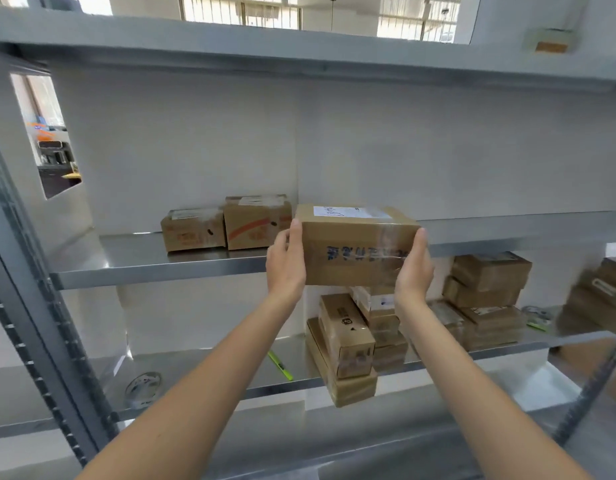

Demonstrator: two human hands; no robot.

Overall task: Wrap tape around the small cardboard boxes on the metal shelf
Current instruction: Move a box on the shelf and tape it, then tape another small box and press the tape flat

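Observation:
I hold a cardboard box (355, 247) between both hands in front of the upper metal shelf (154, 268). It carries blue print on its front, a white label on top and shiny clear tape around it. My left hand (286, 261) presses its left end and my right hand (414, 268) its right end. Two taped boxes, one (192, 231) beside the other (257, 221), stand on that shelf to the left. A roll of clear tape (143, 388) lies on the lower shelf at the left.
Several small cardboard boxes (348, 344) are stacked on the lower shelf, with more (486, 292) to the right. A green cutter (280, 366) lies on the lower shelf. A slotted steel upright (39, 358) runs down the left side. Another shelf (299, 50) spans overhead.

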